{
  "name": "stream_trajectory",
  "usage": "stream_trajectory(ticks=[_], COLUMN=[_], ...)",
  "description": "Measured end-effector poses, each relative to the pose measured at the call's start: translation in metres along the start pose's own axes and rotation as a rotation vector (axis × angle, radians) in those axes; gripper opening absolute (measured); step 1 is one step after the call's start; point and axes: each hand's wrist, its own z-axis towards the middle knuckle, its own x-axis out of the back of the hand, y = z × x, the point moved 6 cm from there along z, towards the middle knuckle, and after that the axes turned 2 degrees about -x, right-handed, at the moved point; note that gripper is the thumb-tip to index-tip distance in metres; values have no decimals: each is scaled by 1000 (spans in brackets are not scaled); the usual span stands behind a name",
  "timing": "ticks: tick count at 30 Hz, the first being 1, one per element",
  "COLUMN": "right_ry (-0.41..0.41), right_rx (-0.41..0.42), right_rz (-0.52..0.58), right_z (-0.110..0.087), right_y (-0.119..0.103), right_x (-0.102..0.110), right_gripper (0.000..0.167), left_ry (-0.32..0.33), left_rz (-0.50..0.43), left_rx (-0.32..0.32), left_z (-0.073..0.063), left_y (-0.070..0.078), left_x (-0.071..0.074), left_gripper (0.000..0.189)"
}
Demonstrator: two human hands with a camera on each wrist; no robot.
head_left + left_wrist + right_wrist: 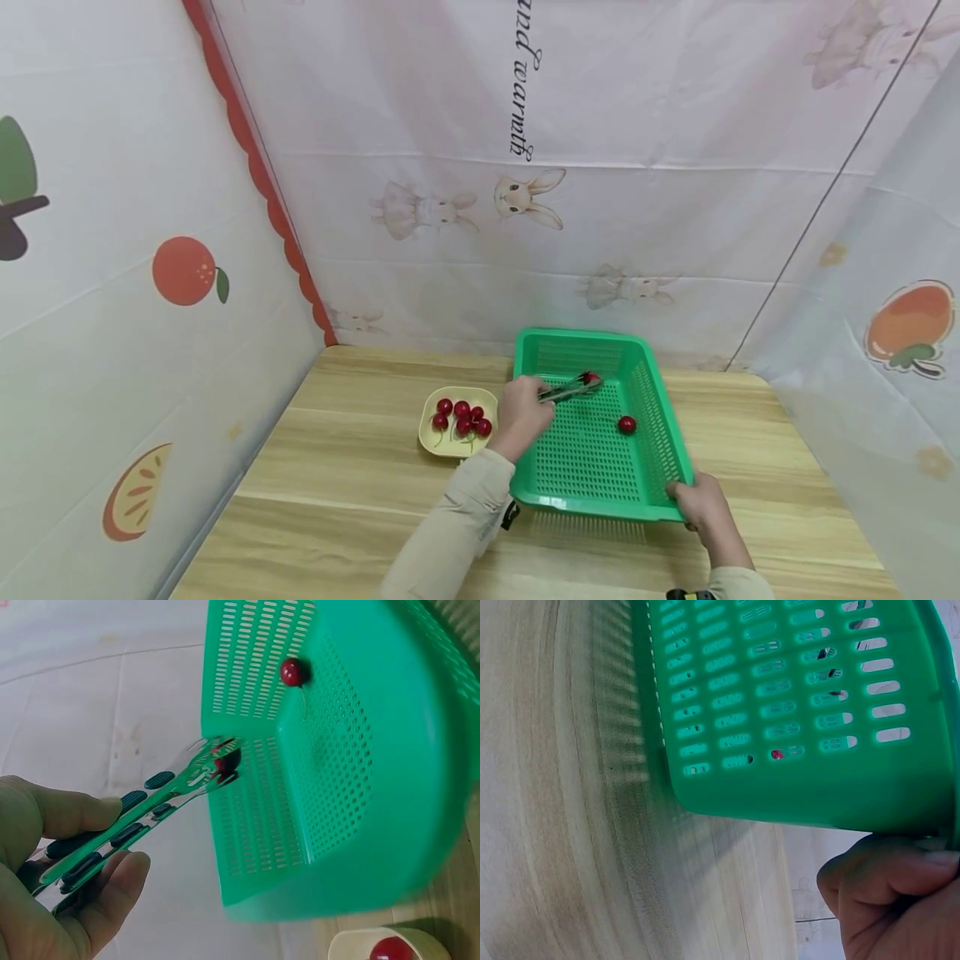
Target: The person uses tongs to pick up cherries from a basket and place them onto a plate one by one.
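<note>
My left hand (pixel 522 414) holds metal tongs (pixel 142 814) with dark grip pads, thumb on one arm and fingers on the other. Between the tong tips is a red cherry (pixel 227 760), inside the green perforated basket (pixel 592 503) towards its far side. Another cherry (pixel 627 425) lies on the basket floor, right of the middle. At the basket's near right corner my right hand (pixel 708 507) grips the rim, fingers curled under it. In the right wrist view the basket wall stands above the wooden tabletop and casts a shadow there.
Left of the basket, a pale yellow dish (pixel 429 445) holds several cherries (pixel 462 409) with stems. Both sit on a wooden table (pixel 315 467). Printed cloth walls (pixel 450 308) close off the back and both sides, right behind the basket's far edge.
</note>
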Motion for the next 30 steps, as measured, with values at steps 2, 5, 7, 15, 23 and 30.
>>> stream_trajectory(ticks=[2,5,7,15,23,30], right_ry=[1,2,3,6,-3,8], right_rx=[-7,-19,-21,-39,-37,-30], right_rz=[-4,-3,-2,11,18,18], right_z=[0,0,1,2,4,3], right_y=[0,1,1,4,5,5], right_x=[1,2,2,0,-1,-1], right_gripper=[47,47,47,45,46,45], left_ry=[11,29,44,118,181,216], left_rz=[-3,-9,-28,-63,-89,-75], left_rx=[6,15,19,-1,-25,2], left_z=[-3,-7,-9,-21,-33,-40], left_y=[-3,-8,-12,-30,-38,-50], left_x=[4,10,14,41,62,77], left_gripper=[16,16,17,15,18,16])
